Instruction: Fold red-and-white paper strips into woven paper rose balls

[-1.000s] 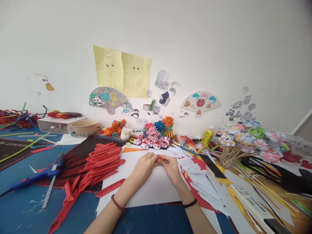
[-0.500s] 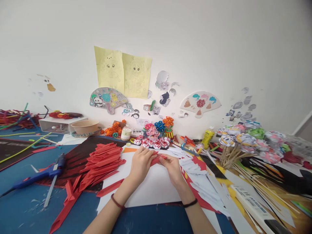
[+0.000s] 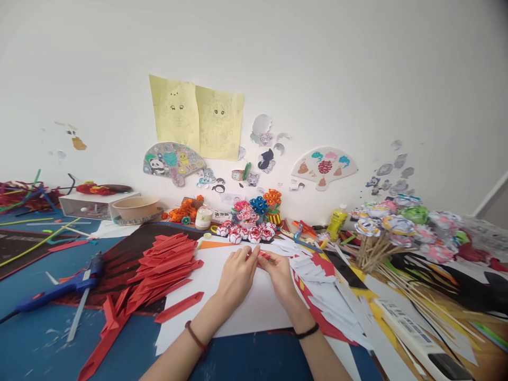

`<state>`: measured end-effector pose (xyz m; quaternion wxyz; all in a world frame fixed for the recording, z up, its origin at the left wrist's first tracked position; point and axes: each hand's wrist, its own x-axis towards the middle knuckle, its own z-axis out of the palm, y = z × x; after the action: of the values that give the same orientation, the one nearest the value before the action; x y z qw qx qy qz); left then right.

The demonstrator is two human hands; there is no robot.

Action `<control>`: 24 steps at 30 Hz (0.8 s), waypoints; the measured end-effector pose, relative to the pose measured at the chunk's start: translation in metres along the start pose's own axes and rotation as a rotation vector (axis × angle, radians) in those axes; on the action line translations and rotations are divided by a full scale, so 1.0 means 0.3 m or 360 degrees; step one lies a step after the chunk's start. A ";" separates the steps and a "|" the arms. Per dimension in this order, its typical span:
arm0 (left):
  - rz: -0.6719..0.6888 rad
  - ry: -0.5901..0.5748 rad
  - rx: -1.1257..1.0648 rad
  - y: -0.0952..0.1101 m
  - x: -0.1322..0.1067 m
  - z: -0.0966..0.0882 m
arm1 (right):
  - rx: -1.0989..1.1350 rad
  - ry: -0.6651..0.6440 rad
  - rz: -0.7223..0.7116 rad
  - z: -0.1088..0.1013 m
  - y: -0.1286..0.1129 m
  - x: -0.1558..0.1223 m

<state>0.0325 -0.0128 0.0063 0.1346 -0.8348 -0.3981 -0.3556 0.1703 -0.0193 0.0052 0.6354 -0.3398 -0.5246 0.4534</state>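
Observation:
Both my hands meet over a white sheet of paper (image 3: pixel 238 312) in the middle of the table. My left hand (image 3: pixel 237 276) and my right hand (image 3: pixel 278 271) pinch a small red paper strip (image 3: pixel 264 255) between their fingertips, just above the sheet. A heap of folded red paper strips (image 3: pixel 166 262) lies to the left of my hands. One single red strip (image 3: pixel 179 307) lies on the sheet's left edge. Each wrist carries a thin band.
A blue glue gun (image 3: pixel 59 286) lies at the left. Small paper flower balls (image 3: pixel 248 233) and a yellow glue bottle (image 3: pixel 337 222) stand behind my hands. White paper pieces (image 3: pixel 317 275) and paper flowers on wooden sticks (image 3: pixel 397 233) fill the right side. A bowl (image 3: pixel 137 207) sits far left.
The red strip was held up and spread wider half a second ago; now my hands have closed in on it and it shows shorter. The view has shifted slightly.

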 end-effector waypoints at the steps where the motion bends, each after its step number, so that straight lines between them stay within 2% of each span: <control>1: 0.0027 -0.0016 0.0005 0.002 0.000 0.002 | 0.0001 0.0013 0.0003 -0.002 0.003 0.001; 6: 0.0090 -0.0104 -0.0015 0.010 -0.004 0.007 | -0.0016 0.0060 -0.0003 -0.011 0.008 0.001; 14: -0.0004 -0.0208 0.0145 -0.015 -0.026 0.045 | -0.0123 0.0066 0.0035 -0.025 0.030 0.001; 20: -0.0008 -0.0324 0.0053 -0.036 -0.022 0.005 | -0.0135 0.0024 0.0023 -0.009 0.012 -0.004; 24: -0.0085 -0.0232 -0.0149 -0.042 -0.012 -0.015 | -0.0156 -0.0107 0.0021 -0.012 -0.015 -0.002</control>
<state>0.0190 -0.0091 0.0062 0.0565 -0.8530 -0.4118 -0.3157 0.1748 -0.0214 0.0083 0.5971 -0.3586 -0.5649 0.4425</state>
